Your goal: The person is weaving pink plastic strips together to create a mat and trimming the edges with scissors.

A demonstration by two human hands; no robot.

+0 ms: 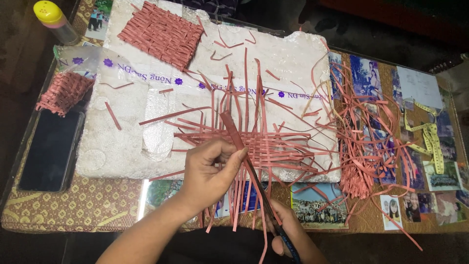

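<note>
Left hand [210,168] fingers pinch the scissors' blades [237,139]; right hand [286,230] grips their handles

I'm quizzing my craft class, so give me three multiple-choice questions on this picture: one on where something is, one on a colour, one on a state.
1. Where is the phone?
A. left edge of the table
B. on the foam board
C. under the tape measure

2. What colour is the bottle cap?
A. red
B. yellow
C. blue

3. What is the left hand doing?
A. resting flat
B. pinching a strip
C. holding the phone

Answers:
1 A, it lies left of the foam board.
2 B, the cap is plainly yellow.
3 B, its fingers grip a strip over the weave.
</note>
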